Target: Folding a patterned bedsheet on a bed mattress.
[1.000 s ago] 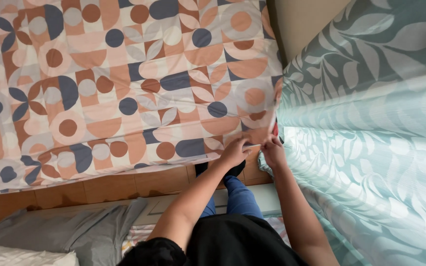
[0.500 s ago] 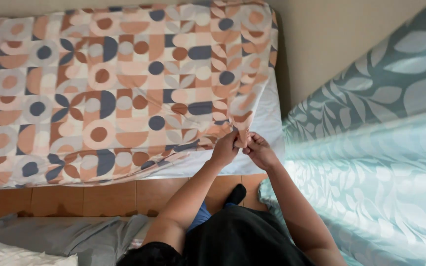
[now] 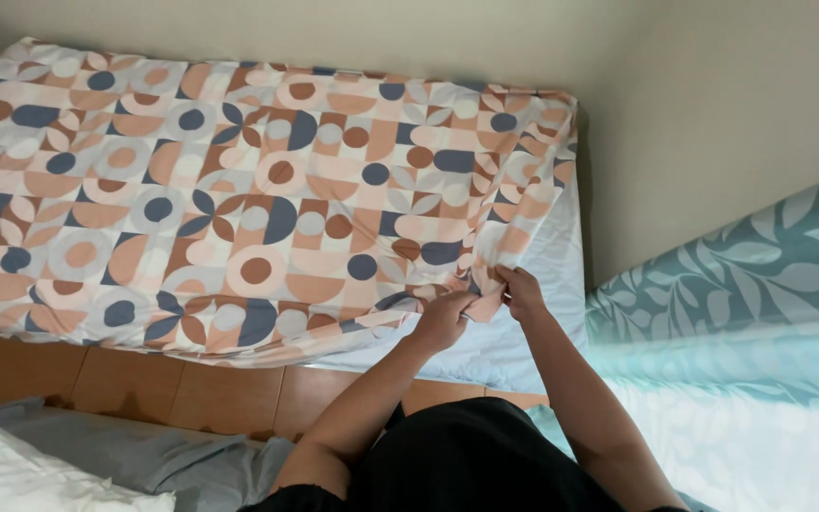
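Patterned cover (image 3: 239,199) in peach, brown and navy shapes lies spread over the bed (image 3: 542,322), reaching its left edge. At its near right corner the left hand (image 3: 445,318) is pinched shut on the cover's hem, the right hand (image 3: 523,292) gripping the same corner just beside it. Leaf-printed teal curtain (image 3: 741,313) hangs at right.

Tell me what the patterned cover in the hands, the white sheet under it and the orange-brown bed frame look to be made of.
Patterned cover with orange and navy circles: thin woven cloth, matte; it creases where the left hand and right hand pinch its corner. White sheet: smooth fabric with a slight sheen and soft wrinkles. Orange-brown bed frame: probably wood or wood-look laminate, flat with straight panel seams.
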